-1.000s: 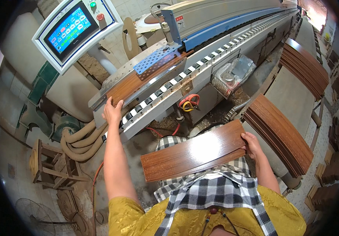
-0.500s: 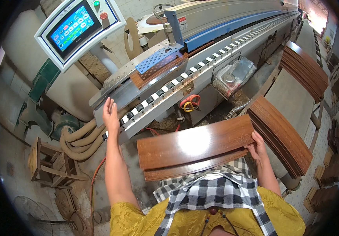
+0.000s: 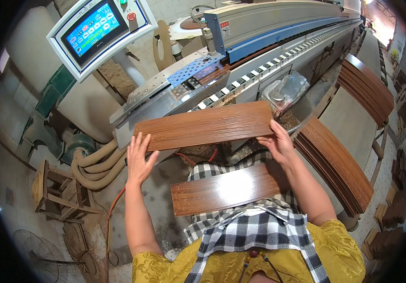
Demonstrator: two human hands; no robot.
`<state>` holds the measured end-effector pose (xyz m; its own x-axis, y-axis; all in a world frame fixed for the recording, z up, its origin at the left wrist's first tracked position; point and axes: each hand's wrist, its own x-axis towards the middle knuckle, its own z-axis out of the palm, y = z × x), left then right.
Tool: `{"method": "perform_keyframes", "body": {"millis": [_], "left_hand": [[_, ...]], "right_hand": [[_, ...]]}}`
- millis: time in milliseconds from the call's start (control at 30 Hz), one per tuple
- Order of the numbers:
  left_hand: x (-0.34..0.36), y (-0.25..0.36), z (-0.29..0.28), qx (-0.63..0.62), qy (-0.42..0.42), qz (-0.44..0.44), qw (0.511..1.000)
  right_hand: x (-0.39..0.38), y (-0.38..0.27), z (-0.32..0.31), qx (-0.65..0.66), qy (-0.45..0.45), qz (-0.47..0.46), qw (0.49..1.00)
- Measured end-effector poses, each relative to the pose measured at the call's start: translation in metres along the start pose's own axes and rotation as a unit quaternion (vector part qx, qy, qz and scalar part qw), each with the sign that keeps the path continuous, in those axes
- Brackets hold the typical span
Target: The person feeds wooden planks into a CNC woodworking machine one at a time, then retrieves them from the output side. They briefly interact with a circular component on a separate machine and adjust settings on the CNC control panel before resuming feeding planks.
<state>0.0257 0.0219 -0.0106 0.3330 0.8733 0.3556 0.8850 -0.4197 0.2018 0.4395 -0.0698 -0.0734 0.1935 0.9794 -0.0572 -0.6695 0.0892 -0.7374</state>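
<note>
A glossy brown wooden floorboard [image 3: 203, 126] is held level just short of the machine's roller track [image 3: 255, 70]. My right hand [image 3: 278, 141] grips its right end, thumb on top and fingers beneath. At the left end my left hand [image 3: 140, 158] rests its outstretched fingertips on the edge, thumb apart. Another brown floorboard [image 3: 226, 189] lies across my lap on the checked apron [image 3: 245, 232], catching a bright glare. On the machine bed, a blue perforated guard [image 3: 193, 67] covers part of the infeed.
Stacked brown boards [image 3: 337, 165] lie on a grey bench at my right, with another stack [image 3: 368, 87] farther back. A control screen [image 3: 94, 33] stands at the upper left. Thick hoses [image 3: 99, 170] and a wooden stool [image 3: 64, 193] are on the left. A wire basket [image 3: 283, 92] hangs off the machine.
My right hand has lifted the upper board off the lap board and carried it forward and left. My left hand has come down onto its left end. The board on the machine bed has slid farther in.
</note>
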Motion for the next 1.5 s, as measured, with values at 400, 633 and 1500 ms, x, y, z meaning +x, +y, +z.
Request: {"method": "perform_keyframes", "body": {"millis": [400, 633, 1500], "left_hand": [[0.023, -0.052, -0.004, 0.005, 0.048, -0.162, 0.986], [0.055, -0.052, 0.006, 0.066, 0.066, -0.272, 0.958], [0.063, -0.098, 0.036, -0.092, 0.163, -0.27, 0.945]], "right_hand": [[-0.025, 0.002, -0.026, -0.151, 0.047, -0.01, 0.987], [-0.093, 0.026, -0.148, -0.404, 0.274, -0.138, 0.862], [-0.093, 0.058, -0.131, -0.563, 0.371, -0.065, 0.736]]}}
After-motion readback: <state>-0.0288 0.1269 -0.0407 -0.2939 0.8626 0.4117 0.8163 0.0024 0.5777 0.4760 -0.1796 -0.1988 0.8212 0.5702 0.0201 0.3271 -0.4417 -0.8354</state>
